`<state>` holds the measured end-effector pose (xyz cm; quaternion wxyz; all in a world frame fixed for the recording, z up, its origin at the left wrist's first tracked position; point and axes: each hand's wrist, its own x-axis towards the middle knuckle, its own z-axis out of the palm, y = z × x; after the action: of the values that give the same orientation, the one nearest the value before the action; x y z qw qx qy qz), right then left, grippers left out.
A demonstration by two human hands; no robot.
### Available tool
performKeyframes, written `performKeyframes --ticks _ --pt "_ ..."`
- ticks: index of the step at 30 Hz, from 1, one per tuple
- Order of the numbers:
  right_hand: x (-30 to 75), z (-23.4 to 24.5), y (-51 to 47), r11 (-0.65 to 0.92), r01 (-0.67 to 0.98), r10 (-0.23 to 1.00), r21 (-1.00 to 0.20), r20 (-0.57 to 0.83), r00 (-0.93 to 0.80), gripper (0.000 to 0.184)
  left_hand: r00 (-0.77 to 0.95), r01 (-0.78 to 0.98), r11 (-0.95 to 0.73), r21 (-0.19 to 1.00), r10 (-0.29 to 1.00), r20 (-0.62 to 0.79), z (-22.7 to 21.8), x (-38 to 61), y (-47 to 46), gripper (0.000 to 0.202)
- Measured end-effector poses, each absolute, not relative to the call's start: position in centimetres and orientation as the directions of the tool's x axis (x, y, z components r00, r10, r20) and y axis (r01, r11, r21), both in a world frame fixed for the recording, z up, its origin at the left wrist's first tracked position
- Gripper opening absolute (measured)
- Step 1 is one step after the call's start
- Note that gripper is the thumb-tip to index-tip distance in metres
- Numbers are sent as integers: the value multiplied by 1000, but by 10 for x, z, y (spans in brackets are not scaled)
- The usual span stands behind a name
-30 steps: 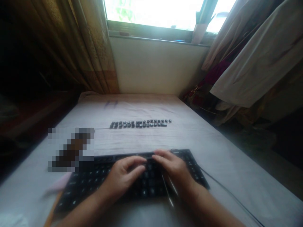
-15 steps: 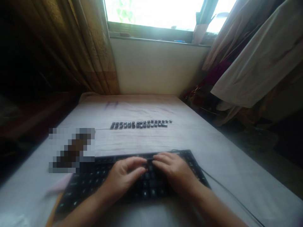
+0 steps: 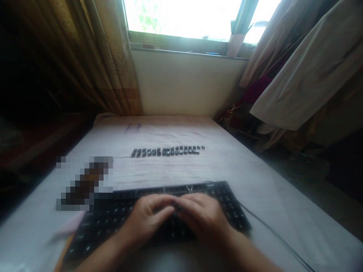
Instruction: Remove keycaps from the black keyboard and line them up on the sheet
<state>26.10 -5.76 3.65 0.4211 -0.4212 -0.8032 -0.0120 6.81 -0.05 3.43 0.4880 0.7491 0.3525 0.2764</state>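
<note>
A black keyboard (image 3: 227, 196) lies across the near part of a white-covered table (image 3: 255, 166). Both my hands rest on its middle rows. My left hand (image 3: 146, 221) and my right hand (image 3: 202, 217) are curled, and their fingertips meet over the keys near the keyboard's centre. Whatever sits between the fingertips is hidden. A small wire clip (image 3: 189, 188) stands on the keyboard's top row just beyond my fingers. Farther back, a double row of several loose dark keycaps (image 3: 167, 151) lies on the cloth.
The keyboard cable (image 3: 272, 234) runs off to the right front. A pixelated patch (image 3: 83, 183) covers something at the keyboard's left end. Curtains (image 3: 113, 68) hang at the back left, draped cloth (image 3: 306, 75) at the right, under a bright window (image 3: 184, 17).
My hands have drawn closer together and slid slightly toward me on the keys. The wire clip on the top row is now uncovered. A thin rod seen by my right hand a second ago no longer shows.
</note>
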Motion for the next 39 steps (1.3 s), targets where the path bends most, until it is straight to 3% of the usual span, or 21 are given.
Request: performKeyframes --ticks 14,19,22,25,28,30,32,39 --pt "258 35 -57 619 705 674 -347 695 -249 15 631 293 -381 877 766 122 31 67 -1 23" --pt "259 33 -57 604 688 708 -402 667 -233 17 613 305 -388 870 779 133 26 67 -1 24" --pt "259 35 -58 570 650 760 -502 622 -186 15 606 318 -391 863 785 132 25 67 0 25" --pt "260 41 -58 394 505 900 -768 435 -40 13 597 319 -390 864 790 136 26 66 0 21" --pt "263 48 -57 48 178 997 -983 58 54 20 584 317 -375 871 801 132 27 66 0 20" --pt "266 50 -55 -134 -42 991 -990 -135 23 28 592 316 -368 874 797 121 27 66 -1 22" --pt "269 51 -54 -220 -189 975 -957 -220 -21 33 598 321 -374 870 793 120 27 66 0 21" --pt "276 50 -51 -283 -376 957 -882 -284 -53 32 622 340 -409 847 773 124 24 65 1 19"
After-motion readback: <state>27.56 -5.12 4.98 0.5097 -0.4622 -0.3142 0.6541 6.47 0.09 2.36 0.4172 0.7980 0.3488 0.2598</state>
